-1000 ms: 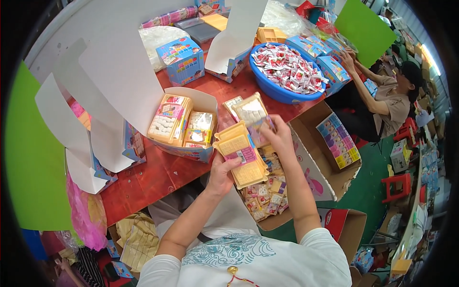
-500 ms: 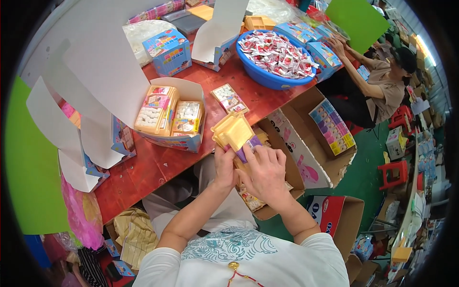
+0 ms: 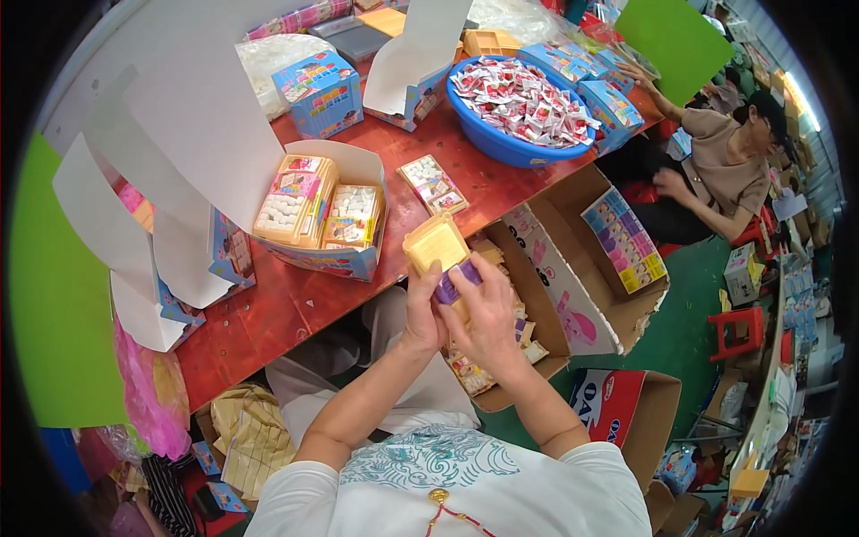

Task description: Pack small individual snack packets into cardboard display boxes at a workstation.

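Between the two hands (image 3: 489,315), both clamped on its sides, sits a purple-banded yellow pack (image 3: 437,245).

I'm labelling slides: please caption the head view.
Left hand and right hand hold tan packs by a red table bearing a blue basin of sachets.

Yellow pack (image 3: 438,242) partly behind hands (image 3: 486,313)

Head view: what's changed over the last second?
Right hand brought its purple-banded tray pack leftward to the left hand, yellow back turned up; both hands grip it. One co-worker's hand dropped away from the blue boxes. Unchanged: open display box, blue basin.
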Available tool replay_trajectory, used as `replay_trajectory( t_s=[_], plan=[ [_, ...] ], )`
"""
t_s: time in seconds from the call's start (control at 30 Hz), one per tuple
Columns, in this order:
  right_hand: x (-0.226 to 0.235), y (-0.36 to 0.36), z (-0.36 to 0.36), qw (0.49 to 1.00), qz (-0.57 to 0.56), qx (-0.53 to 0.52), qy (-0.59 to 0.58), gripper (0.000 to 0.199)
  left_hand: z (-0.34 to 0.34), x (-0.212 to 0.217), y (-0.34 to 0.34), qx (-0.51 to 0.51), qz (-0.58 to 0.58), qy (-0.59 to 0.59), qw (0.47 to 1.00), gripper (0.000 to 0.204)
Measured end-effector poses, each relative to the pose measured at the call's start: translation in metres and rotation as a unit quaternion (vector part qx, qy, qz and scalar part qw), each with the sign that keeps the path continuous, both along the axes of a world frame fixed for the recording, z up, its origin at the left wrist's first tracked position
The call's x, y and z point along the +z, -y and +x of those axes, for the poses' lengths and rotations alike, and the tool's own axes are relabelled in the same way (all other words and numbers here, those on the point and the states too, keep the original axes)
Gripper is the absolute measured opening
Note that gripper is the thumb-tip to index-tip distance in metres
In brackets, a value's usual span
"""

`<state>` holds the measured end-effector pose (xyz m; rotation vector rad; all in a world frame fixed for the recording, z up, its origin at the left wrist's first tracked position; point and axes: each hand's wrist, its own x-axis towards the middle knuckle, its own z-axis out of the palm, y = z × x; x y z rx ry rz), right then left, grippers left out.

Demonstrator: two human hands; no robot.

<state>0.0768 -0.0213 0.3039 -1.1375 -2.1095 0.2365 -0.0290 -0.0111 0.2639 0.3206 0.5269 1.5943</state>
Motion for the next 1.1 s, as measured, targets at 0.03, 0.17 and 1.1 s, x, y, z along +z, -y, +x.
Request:
replay_trajectory(
  t_s=[0.03, 0.17, 1.1],
  plan=[
    [0.002, 0.001, -0.003, 1.0, 0.02, -0.003, 0.013, 0.04, -0.002, 0.0, 0.0, 0.001, 0.009, -0.013, 1.0, 0.045],
    [0.003, -0.026, 0.012, 0.979, -0.104, 0.114, -0.133, 0.026, -0.015, -0.017, -0.002, 0.022, -0.035, -0.018, 0.999, 0.054],
    [-0.049, -0.174, -0.096, 0.943, -0.219, -0.103, 0.228, 0.083, -0.048, 0.006, 0.047, -0.004, -0.053, -0.016, 0.998, 0.058]
  ],
)
